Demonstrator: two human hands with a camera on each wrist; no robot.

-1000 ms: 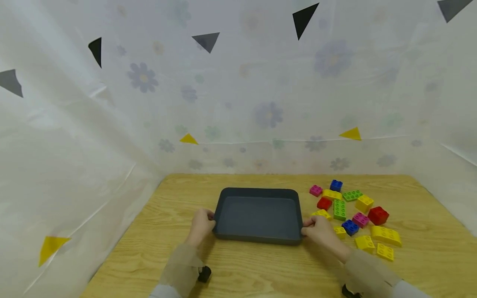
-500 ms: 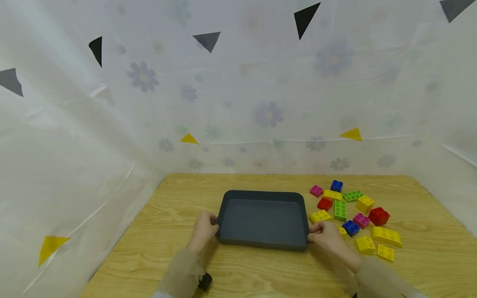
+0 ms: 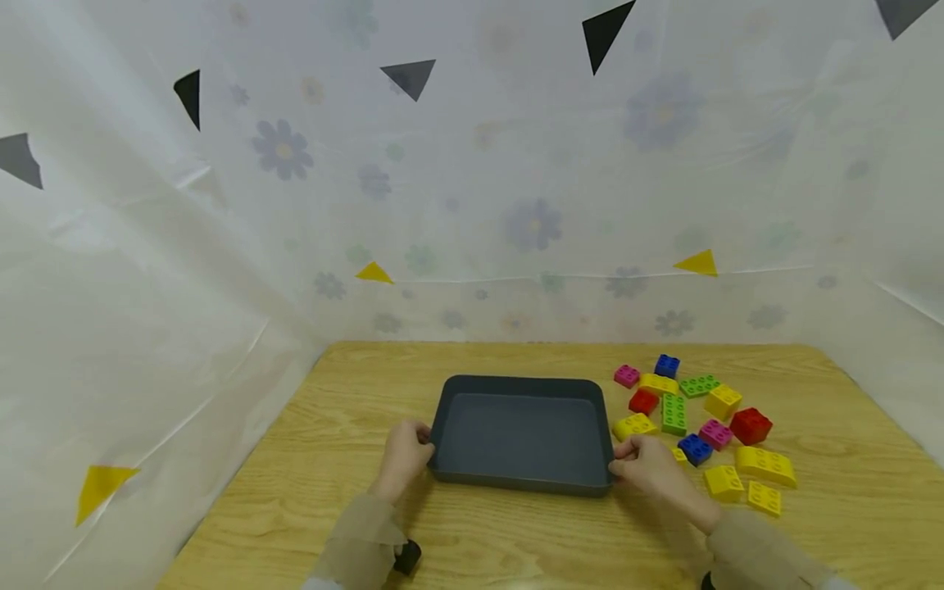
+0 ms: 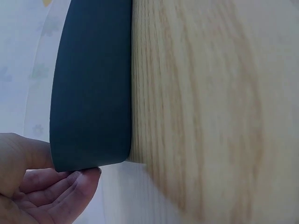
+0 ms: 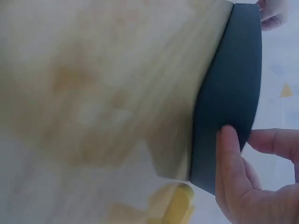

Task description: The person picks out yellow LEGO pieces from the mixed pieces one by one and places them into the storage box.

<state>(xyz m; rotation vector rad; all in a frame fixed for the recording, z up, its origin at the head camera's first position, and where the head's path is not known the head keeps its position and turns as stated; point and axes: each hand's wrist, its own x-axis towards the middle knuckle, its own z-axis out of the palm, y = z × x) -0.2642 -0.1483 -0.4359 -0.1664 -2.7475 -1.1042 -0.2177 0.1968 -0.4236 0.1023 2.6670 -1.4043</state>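
Note:
A dark grey rectangular tray (image 3: 522, 438) with low walls lies on the wooden table, nothing inside it. At its left side, my left hand (image 3: 403, 459) holds the wall near the front corner. The left wrist view shows the thumb at the rim of the tray (image 4: 93, 93) and the fingers (image 4: 84, 186) curled against its outside. My right hand (image 3: 656, 475) pinches the opposite wall, also near the front. In the right wrist view, a finger (image 5: 231, 149) presses the outer face of the tray (image 5: 229, 84) while the thumb reaches the rim.
Right of the tray, toy bricks lie scattered: several yellow ones (image 3: 765, 465), green (image 3: 674, 414), red (image 3: 751, 426), blue (image 3: 695, 449) and pink (image 3: 715, 434). One yellow brick (image 3: 634, 427) sits close to the tray's right wall. A pale flowered curtain (image 3: 531, 246) hangs behind the table (image 3: 472, 541).
Both hands have moved the tray a little to the right and nearer to me, mostly in the first half second. Since then it has stayed almost still. The bricks lie as before.

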